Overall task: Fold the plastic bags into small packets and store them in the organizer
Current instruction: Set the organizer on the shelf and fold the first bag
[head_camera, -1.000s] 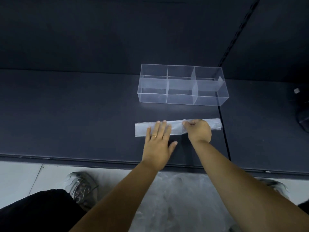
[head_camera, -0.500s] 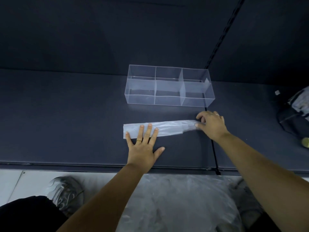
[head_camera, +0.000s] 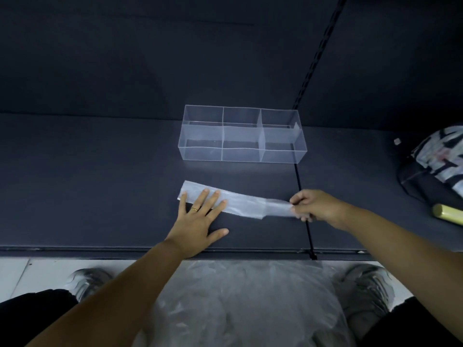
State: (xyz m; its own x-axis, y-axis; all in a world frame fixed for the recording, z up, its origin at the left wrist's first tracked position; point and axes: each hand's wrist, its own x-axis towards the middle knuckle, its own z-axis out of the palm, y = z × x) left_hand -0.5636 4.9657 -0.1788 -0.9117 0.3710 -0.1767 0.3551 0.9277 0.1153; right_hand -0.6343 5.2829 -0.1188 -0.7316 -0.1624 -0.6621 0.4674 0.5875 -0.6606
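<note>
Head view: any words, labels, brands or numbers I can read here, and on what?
No text is readable.
On the patterned item at the right: dark marks, too blurred to read as letters.
On the organizer: clear walls, no legible label.
On the plastic bag: no print visible.
</note>
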